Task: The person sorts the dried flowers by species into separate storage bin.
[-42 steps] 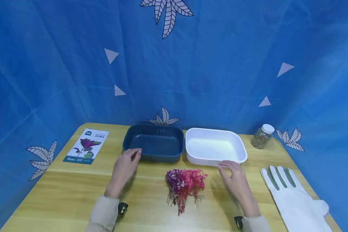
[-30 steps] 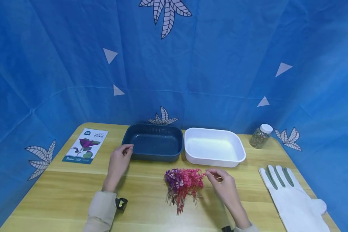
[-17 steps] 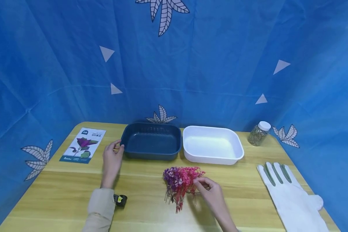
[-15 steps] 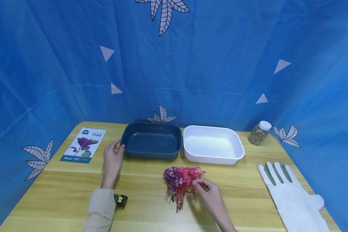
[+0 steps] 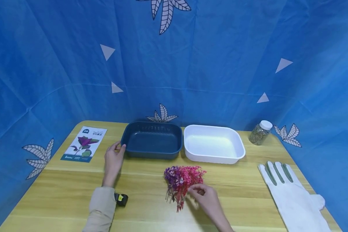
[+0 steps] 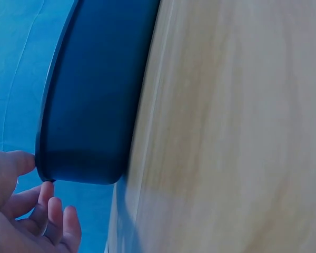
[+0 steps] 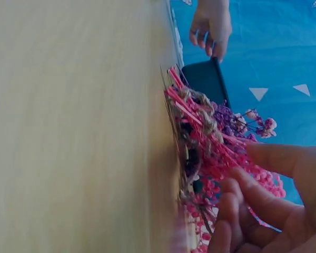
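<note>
My left hand (image 5: 114, 161) is at the left end of a dark blue rectangular tray (image 5: 152, 154). In the left wrist view, its thumb and index finger pinch the tray's rim (image 6: 42, 142) at the corner. A bunch of dried flowers (image 5: 188, 175), purple on the left and pink on the right, lies on the table with its stems toward me. My right hand (image 5: 207, 201) is at the right side of those stems. In the right wrist view, thumb and index finger stand slightly apart, with pink stems between or behind them; firm contact is not visible.
A white tray (image 5: 214, 159) stands beside the blue one, and a lidded jar of dried bits (image 5: 260, 133) is at the back right. White gloves with green stripes (image 5: 295, 199) lie on the right. A flower-printed packet (image 5: 84, 144) lies back left on the wooden table (image 5: 61, 193).
My right hand has moved left and toward me, from the white tray's front to the flower stems. My left hand has shifted left along the blue tray to its corner. The flowers lie still.
</note>
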Tool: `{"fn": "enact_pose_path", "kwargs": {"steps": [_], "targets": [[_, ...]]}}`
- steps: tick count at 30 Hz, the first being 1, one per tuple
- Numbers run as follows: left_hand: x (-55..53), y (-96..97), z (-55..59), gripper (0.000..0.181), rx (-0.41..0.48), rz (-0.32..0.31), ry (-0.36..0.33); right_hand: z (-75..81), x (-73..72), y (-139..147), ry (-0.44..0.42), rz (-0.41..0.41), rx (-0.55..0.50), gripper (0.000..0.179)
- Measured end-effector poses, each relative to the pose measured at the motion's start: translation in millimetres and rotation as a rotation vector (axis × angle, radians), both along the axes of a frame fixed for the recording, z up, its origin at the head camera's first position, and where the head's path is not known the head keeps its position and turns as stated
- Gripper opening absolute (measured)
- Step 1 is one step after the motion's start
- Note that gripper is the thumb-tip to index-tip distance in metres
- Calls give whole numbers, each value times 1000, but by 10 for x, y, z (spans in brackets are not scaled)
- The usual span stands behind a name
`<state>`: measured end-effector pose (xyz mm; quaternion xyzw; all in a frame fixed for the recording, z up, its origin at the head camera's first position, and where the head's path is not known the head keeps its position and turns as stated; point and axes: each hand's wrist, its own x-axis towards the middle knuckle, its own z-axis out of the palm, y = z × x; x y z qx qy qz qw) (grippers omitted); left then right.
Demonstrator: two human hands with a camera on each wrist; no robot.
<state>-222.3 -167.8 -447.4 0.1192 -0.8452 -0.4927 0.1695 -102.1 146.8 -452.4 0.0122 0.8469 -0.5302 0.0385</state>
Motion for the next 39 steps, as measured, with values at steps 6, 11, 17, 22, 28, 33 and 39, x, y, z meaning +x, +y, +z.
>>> {"fn": "enact_pose_path", "kwargs": {"steps": [6,11,17,22,28,33,39], "targets": [[-16,-20,-21,45,27,-3,-51,-35,11,-13,43,65,122,25],[-11,-34,-38,46,52,-7,-72,-55,25,-24,60,120,162,24],[2,-42,-58,44,52,-1,-56,-106,38,-48,47,130,168,21],[1,-43,-59,46,60,-17,-69,-110,46,-66,40,123,140,19],[-17,-26,-49,46,69,-28,-68,-86,48,-64,-15,77,86,19],[-28,-14,-57,43,76,-11,-46,-65,50,-50,-49,59,14,19],[-18,-20,-60,42,67,-11,-36,-29,50,-42,-46,37,-39,15]]}}
